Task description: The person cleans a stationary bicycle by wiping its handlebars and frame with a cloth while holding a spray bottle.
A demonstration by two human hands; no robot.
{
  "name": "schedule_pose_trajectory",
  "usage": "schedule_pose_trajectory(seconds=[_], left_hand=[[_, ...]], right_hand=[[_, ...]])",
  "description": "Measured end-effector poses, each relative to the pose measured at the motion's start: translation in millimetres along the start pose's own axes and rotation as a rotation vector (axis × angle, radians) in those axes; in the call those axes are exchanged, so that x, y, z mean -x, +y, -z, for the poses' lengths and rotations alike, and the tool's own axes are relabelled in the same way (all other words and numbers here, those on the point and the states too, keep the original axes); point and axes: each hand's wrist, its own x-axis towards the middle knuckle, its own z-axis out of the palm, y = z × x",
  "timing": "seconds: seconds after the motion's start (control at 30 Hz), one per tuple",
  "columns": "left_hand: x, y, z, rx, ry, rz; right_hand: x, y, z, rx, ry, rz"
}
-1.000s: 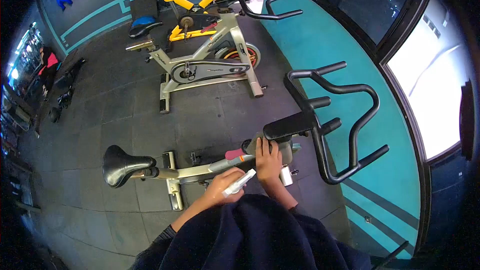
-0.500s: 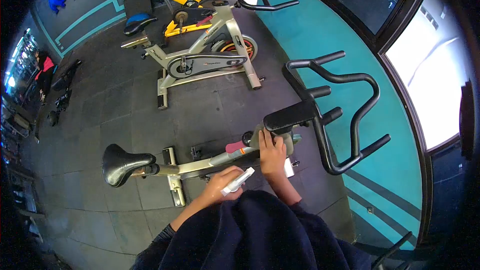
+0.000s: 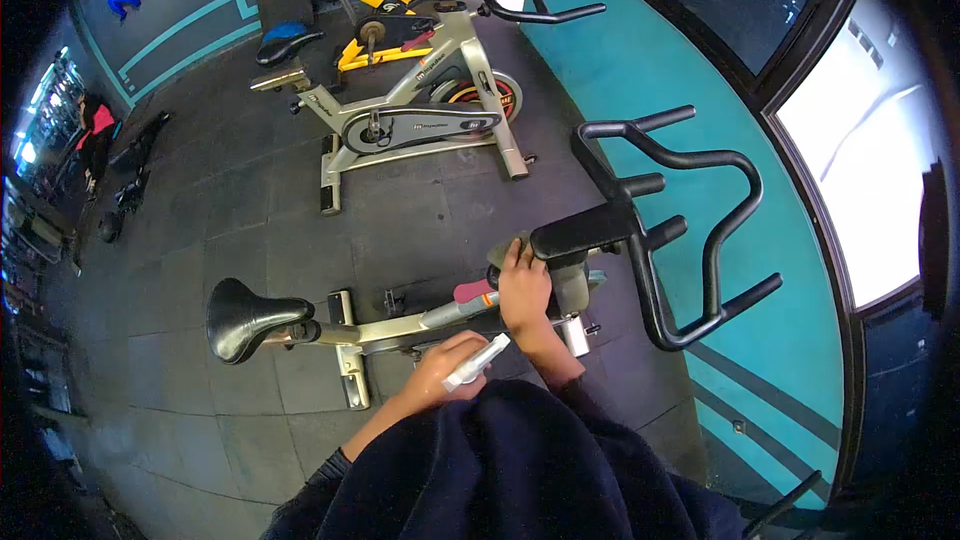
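Note:
My left hand [image 3: 440, 372] is closed around what looks like a white spray bottle [image 3: 476, 364]; only its white top shows above the fingers. Just below the padded handlebar of the nearest exercise bike [image 3: 400, 330], my right hand [image 3: 526, 292] presses a greyish cloth [image 3: 508, 250] against the handlebar post. Its fingers point away from me and partly cover the cloth. Close to that hand are a pink-red part [image 3: 470, 291] on the frame and the black handlebar [image 3: 652, 230]. The black saddle [image 3: 245, 320] is at the left end of the bike.
Beyond stands a second silver exercise bike [image 3: 420, 125], with a yellow one [image 3: 385, 15] behind it. A teal wall [image 3: 790, 330] with windows runs along the right. Dark rubber tiles [image 3: 230, 240] cover the floor. Gym equipment [image 3: 130, 170] lies at the far left.
My right hand has slid a little left and away from me along the handlebar post, with the cloth under it. The left hand stays in place with the white bottle.

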Motion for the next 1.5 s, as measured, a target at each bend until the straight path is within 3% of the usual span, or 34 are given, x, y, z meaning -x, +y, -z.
schedule_pose_trajectory(seconds=[0.1, 0.2, 0.27, 0.4, 0.77, 1.0, 1.1, 1.5], left_hand=[[-0.2, 5.0, -1.8, 0.004, -0.026, 0.003], [3.3, 3.9, -6.3, 0.006, -0.04, 0.018], [5.0, 3.5, -8.0, 0.012, -0.041, 0.023], [7.8, 2.7, -5.9, 0.02, -0.064, 0.022], [9.6, -0.2, 5.3, -0.016, -0.016, 0.003], [6.2, 2.7, 9.2, -0.034, 0.033, -0.02], [6.2, -3.0, 8.6, -0.018, 0.01, -0.015], [-4.4, -1.3, 8.3, 0.011, -0.046, 0.003]], right_hand=[[-2.3, 2.7, -0.5, 0.056, 0.012, -0.032], [5.1, 14.1, 18.8, -0.047, -0.154, -0.041], [18.7, 25.6, 17.7, -0.045, 0.011, 0.022], [37.6, 52.5, 19.0, -0.156, 0.121, 0.106], [33.2, 122.1, 22.4, -0.145, 0.112, 0.28], [42.3, 102.7, 7.9, -0.299, 0.047, 0.099], [44.5, 87.2, -2.2, -0.319, 0.143, 0.091], [30.1, 117.9, 23.5, -0.306, 0.08, 0.122]])
